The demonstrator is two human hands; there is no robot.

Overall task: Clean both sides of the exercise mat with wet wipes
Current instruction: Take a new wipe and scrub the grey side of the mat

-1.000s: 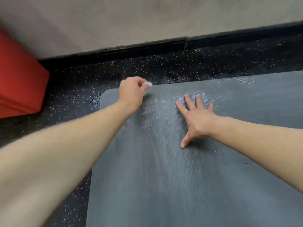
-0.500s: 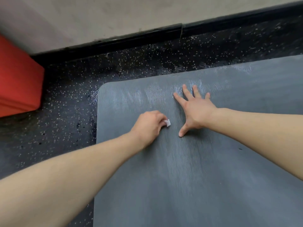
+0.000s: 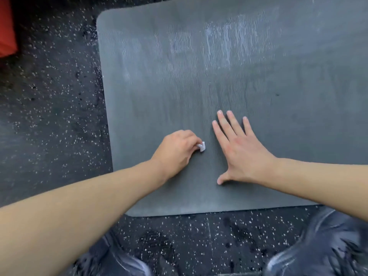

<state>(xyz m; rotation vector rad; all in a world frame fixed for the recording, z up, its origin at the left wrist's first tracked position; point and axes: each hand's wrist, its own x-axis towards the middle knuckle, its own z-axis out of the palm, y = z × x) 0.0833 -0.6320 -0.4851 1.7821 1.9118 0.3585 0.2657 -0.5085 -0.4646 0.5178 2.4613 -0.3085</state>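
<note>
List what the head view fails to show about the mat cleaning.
- Small white wet wipe: mostly hidden inside the curled left hand.
- Grey textured exercise mat: right part cut off by the frame edge; underside hidden against the floor.
- Red block: cut off at the left edge.

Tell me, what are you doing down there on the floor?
Cleaning a mat. The left hand holds a small wet wipe against it, and the right hand lies flat beside it, holding the mat down. Shiny wet streaks show farther up. This side isn't all wiped yet.
</note>
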